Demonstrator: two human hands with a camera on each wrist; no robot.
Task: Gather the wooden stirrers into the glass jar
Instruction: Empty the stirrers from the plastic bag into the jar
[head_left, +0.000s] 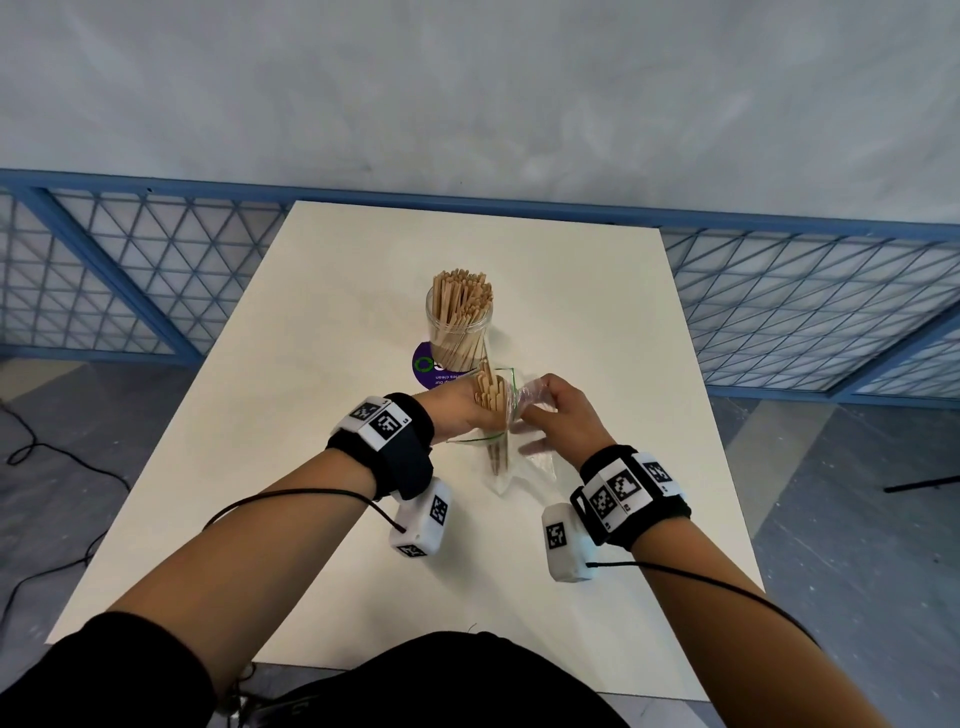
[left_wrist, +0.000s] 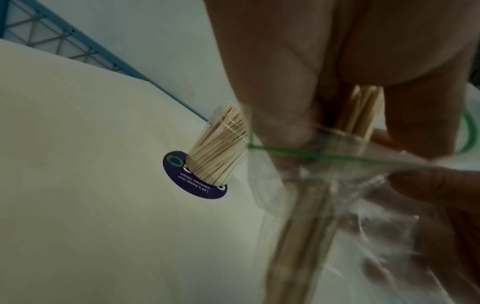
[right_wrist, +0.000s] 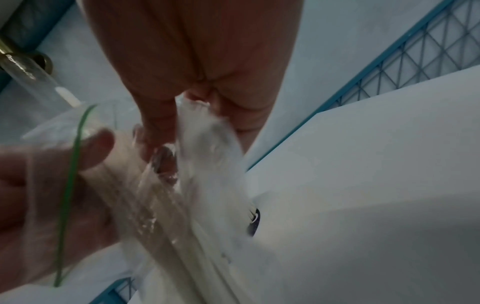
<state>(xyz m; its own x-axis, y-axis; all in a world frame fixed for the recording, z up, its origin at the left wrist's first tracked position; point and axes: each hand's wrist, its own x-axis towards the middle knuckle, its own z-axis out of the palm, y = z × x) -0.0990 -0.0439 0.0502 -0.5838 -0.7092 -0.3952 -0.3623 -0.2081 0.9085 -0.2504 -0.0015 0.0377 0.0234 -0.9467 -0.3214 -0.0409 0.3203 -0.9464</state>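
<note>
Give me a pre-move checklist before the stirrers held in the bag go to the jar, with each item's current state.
1. Left hand grips the bundle of stirrers: ok.
2. Right hand holds the plastic bag clear of the bundle: not ok, lower ends are inside it.
3. Glass jar upright on the table: ok.
4. Room left in the jar: cannot tell, it looks nearly packed.
5. Path from bundle to jar unobstructed: ok.

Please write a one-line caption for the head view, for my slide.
Left hand grips a bundle of wooden stirrers inside a clear plastic bag that the right hand pinches, near the stirrer-filled glass jar.
</note>
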